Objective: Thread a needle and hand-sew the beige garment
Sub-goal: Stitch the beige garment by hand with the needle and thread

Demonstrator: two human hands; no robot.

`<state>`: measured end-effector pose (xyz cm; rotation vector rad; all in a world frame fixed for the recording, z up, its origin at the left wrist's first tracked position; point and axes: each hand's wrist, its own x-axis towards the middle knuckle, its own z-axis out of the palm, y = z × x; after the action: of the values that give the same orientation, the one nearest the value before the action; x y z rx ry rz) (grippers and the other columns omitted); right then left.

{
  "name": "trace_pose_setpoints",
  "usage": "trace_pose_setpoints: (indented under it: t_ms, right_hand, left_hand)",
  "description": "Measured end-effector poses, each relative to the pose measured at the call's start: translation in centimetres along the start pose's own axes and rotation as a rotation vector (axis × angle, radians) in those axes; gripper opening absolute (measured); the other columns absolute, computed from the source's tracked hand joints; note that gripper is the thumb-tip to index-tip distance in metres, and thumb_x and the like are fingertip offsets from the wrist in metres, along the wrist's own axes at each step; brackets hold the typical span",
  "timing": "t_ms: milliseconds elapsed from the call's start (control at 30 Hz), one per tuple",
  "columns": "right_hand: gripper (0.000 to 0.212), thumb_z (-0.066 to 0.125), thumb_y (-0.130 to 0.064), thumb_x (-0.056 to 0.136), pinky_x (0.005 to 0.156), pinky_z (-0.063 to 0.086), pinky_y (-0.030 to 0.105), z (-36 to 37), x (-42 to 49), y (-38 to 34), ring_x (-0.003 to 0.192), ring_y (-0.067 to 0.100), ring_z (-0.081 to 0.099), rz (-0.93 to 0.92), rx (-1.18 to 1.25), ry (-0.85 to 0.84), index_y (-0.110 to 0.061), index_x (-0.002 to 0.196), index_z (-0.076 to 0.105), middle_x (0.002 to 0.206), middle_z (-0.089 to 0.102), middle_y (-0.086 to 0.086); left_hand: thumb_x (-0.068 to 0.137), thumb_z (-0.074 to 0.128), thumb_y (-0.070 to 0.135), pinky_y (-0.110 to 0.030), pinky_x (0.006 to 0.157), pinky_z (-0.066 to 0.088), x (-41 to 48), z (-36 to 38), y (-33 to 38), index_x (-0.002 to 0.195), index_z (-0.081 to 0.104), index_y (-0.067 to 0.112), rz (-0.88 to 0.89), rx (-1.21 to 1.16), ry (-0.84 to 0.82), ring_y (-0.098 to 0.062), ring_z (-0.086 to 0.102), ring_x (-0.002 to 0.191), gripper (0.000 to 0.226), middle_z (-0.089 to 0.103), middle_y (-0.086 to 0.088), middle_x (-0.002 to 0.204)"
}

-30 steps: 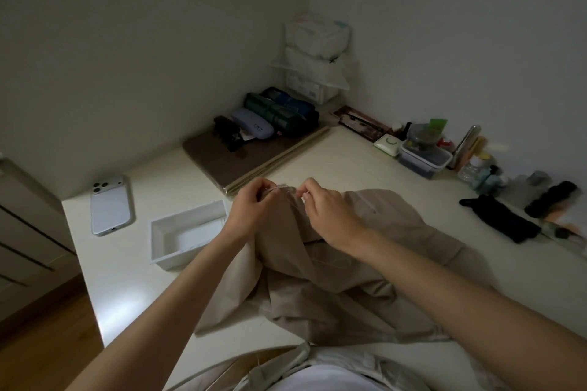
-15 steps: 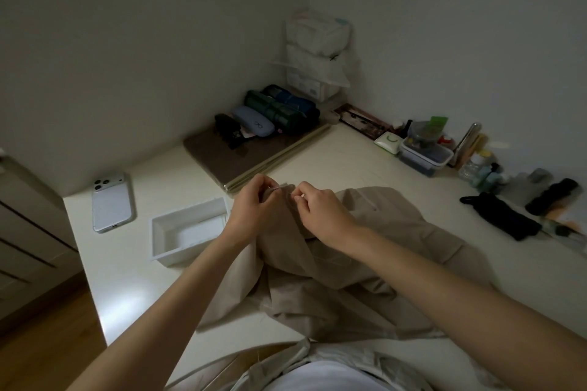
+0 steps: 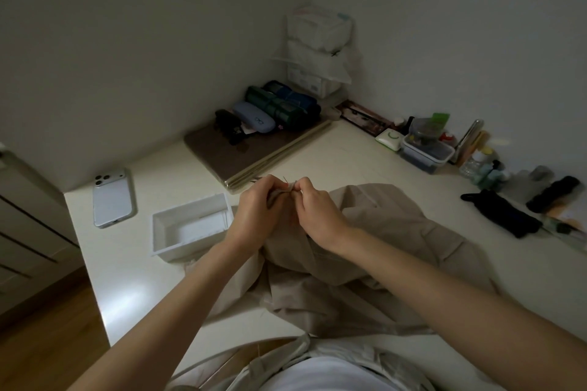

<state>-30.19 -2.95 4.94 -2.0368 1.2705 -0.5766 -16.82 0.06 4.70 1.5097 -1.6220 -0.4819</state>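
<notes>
Both your hands are bunched up mid-frame just above the surface [image 3: 349,165]. The left hand [image 3: 257,211] has its fingers curled round a raised fold of the garment [image 3: 397,232], and the right hand [image 3: 314,211] is pinching the same fold from the other side, knuckles nearly touching. There's a thin dark sliver poking up between the fingertips that I take to be the needle [image 3: 285,180]. I honestly can't tell if your right fingers have the needle itself or just cloth, and I can't see any thread at all. The rest of the garment is spread over the lower middle and right of the frame, trailing off the near edge toward your lap. The main risk from here is that the light is pretty dim and the point sits right by your left fingertips, so a blind push could jab you. The fold is also thick enough that you might catch an extra layer and sew it shut. A hard tug could pull the thread out of the eye too. As for writing, there's not much: the blue case [image 3: 254,119] in the upper middle has a little glasses icon, the print on the boxes [image 3: 313,81] in the corner is too small to read, and the phone [image 3: 112,200] at left lies face down with no logo I can see.
</notes>
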Motion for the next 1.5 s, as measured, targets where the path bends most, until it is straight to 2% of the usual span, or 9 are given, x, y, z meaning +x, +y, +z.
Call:
trace_pose_setpoints:
  t_ms: [233,433,567,733,1000,1167,1333,1400,1500]
  right_hand:
    - [0.023,0.027,-0.028,0.104,0.047,0.046,0.027,-0.4,-0.2,-0.5,0.05,0.011,0.055,-0.013,0.066,-0.014,-0.013,0.112,0.041,0.069,0.056,-0.004]
    - [0.019,0.032,-0.02,0.103,0.065,0.053,0.043,-0.2,-0.7,0.2,0.075,0.02,0.063,-0.07,0.062,-0.047,-0.013,0.118,0.041,0.092,0.064,0.004]
    - [0.02,0.037,-0.018,0.102,0.074,0.054,0.039,-0.1,-1.0,0.7,0.083,0.017,0.063,-0.083,0.08,-0.053,-0.012,0.118,0.047,0.093,0.064,0.0]
    - [0.013,0.048,-0.017,0.099,0.076,0.055,0.033,-0.5,-0.8,0.9,0.081,0.014,0.064,-0.123,0.107,0.006,-0.01,0.102,0.057,0.085,0.065,0.0]
    - [0.018,0.048,-0.023,0.099,0.062,0.052,0.036,-0.9,0.3,0.9,0.066,0.015,0.059,-0.149,0.076,0.121,-0.015,0.083,0.051,0.072,0.06,0.002]
    - [0.017,0.043,-0.022,0.101,0.049,0.036,0.015,-0.6,0.1,1.0,0.053,0.002,0.047,-0.203,-0.004,0.114,-0.016,0.086,0.048,0.062,0.046,-0.013]
    - [0.018,0.04,-0.022,0.102,0.054,0.036,0.014,-0.2,-0.4,1.3,0.057,0.001,0.048,-0.18,-0.047,0.01,-0.013,0.097,0.055,0.068,0.049,-0.012]
    - [0.017,0.041,-0.022,0.102,0.065,0.043,0.024,0.1,-0.7,1.7,0.068,0.011,0.054,-0.18,-0.101,-0.066,-0.018,0.09,0.053,0.077,0.055,-0.004]
    - [0.025,0.04,-0.027,0.101,0.077,0.043,0.029,0.3,-1.7,2.6,0.088,0.021,0.06,-0.089,-0.146,-0.322,-0.014,0.097,0.06,0.095,0.064,0.005]
  left_hand:
    - [0.093,0.058,0.009,-0.014,0.075,0.047,0.1,-0.1,0.7,0.095,0.064,0.01,0.035,0.035,0.042,-0.001,0.057,0.081,0.007,0.064,0.004,0.088]
    - [0.089,0.062,0.01,-0.008,0.067,0.046,0.7,-0.5,1.2,0.084,0.064,0.018,0.005,0.008,0.108,0.006,0.058,0.073,0.01,0.059,0.017,0.076]
    - [0.089,0.061,0.009,-0.008,0.064,0.043,1.1,-0.5,1.1,0.083,0.063,0.016,-0.065,0.022,0.115,0.003,0.054,0.071,0.01,0.055,0.017,0.075]
    - [0.09,0.061,0.01,-0.006,0.062,0.042,1.0,-0.4,1.2,0.081,0.062,0.018,-0.062,-0.003,0.099,0.003,0.055,0.07,0.012,0.058,0.016,0.074]
    - [0.089,0.063,0.014,-0.012,0.065,0.046,0.8,-0.2,1.1,0.084,0.068,0.011,-0.023,0.001,0.052,-0.002,0.058,0.071,0.008,0.062,0.009,0.075]
    - [0.093,0.059,0.021,-0.01,0.065,0.046,0.9,-0.2,1.0,0.088,0.07,0.016,-0.128,-0.099,0.023,0.001,0.059,0.077,0.013,0.065,0.009,0.079]
    - [0.093,0.059,0.021,-0.013,0.064,0.048,1.0,-0.4,1.1,0.084,0.068,0.02,-0.216,-0.158,0.029,-0.003,0.06,0.074,0.013,0.065,0.009,0.078]
    - [0.093,0.057,0.02,-0.017,0.062,0.046,1.2,-0.5,0.7,0.082,0.064,0.02,-0.256,-0.12,0.054,-0.007,0.058,0.072,0.013,0.063,0.007,0.075]
    - [0.094,0.057,0.018,-0.012,0.057,0.042,1.3,-0.7,-0.2,0.081,0.062,0.017,-0.255,-0.05,0.056,-0.007,0.054,0.068,0.014,0.06,0.005,0.072]
